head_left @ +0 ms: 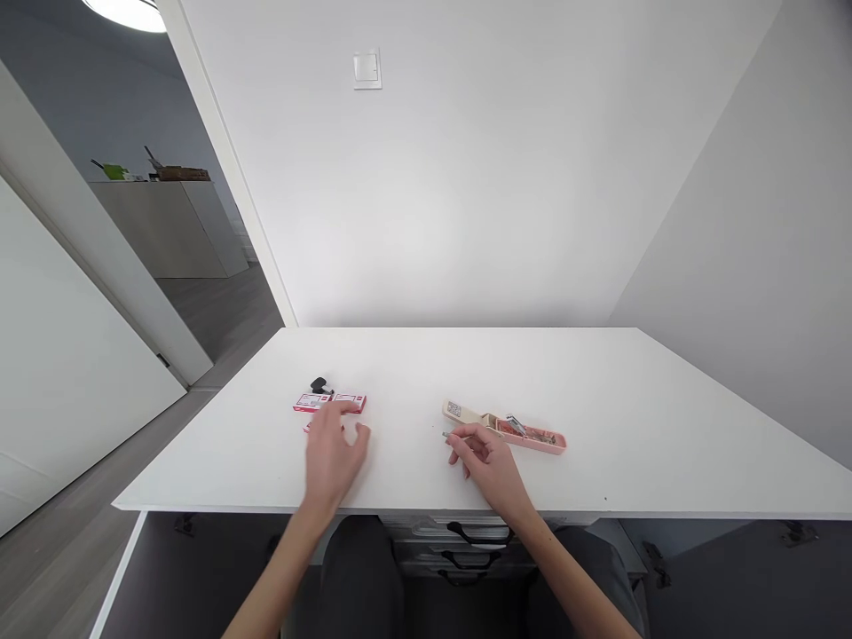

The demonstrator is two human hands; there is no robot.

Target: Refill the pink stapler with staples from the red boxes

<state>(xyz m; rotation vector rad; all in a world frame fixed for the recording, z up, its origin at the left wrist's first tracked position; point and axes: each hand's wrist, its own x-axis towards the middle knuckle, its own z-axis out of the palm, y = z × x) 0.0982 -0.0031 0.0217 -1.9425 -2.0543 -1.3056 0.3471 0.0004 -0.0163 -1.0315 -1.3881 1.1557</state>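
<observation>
1. A white bench stands against a pale wall.
2. The left hand hovers over the bench's left part, its grip spread and fingers loose, holding nothing.
3. The right hand rests near the bench's middle, its grip pinching a small metal piece at the fingertips.
4. A long pink case lies at two o'clock from the right hand, just beside it, with small metal bits inside.
5. Red-and-white packets lie at twelve o'clock from the left hand, partly under its fingertips.
6. A small black object sits at eleven o'clock from the packets, touching them.
</observation>
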